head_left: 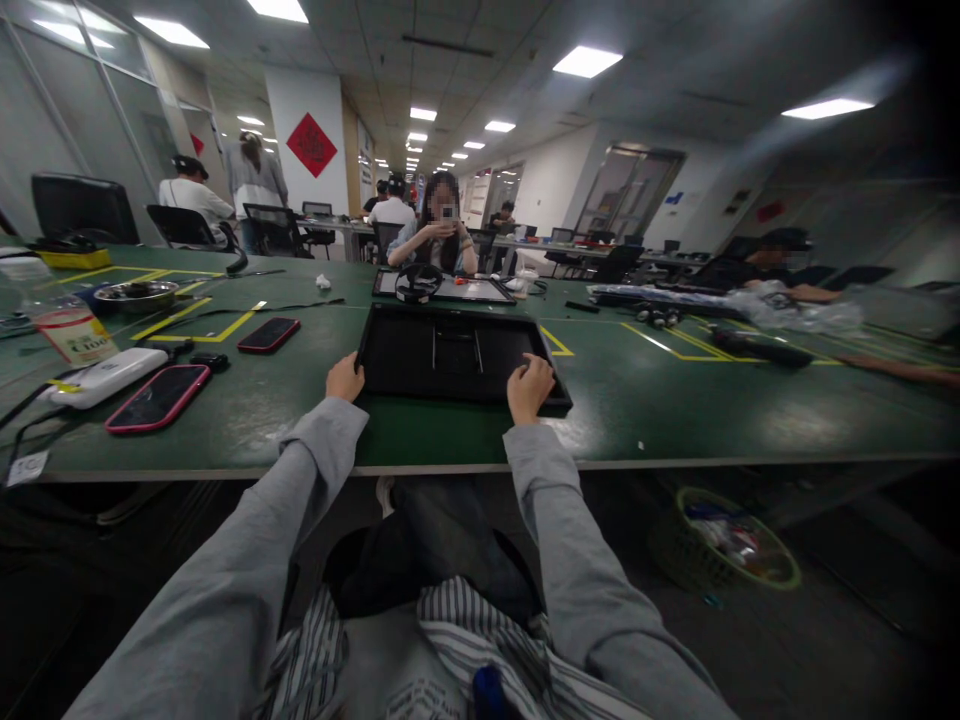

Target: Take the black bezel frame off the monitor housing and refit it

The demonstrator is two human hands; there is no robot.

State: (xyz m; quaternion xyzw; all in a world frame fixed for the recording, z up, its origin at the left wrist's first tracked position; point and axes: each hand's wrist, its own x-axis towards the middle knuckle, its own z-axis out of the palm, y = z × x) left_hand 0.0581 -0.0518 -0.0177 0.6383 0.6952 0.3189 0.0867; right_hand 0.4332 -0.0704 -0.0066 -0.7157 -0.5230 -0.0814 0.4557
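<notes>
A black, shallow rectangular panel (pixel 397 365) with raised edges lies on the green table in front of me. Two thin light strips stand out near its middle. My left hand (pixel 346 379) is closed around the panel's left edge. Over its front right part, my right hand (pixel 531 387) is curled, with the thumb and fingers bent onto the panel near the rim. The undersides of both hands' grips are hidden.
Left on the table (pixel 450 440) are a red-edged phone (pixel 159 398), a smaller phone (pixel 268 335), a white power bank (pixel 111 378) and a metal bowl (pixel 136 293). Opposite sits a person (pixel 442 235) behind another panel. A waste basket (pixel 731 545) stands below right.
</notes>
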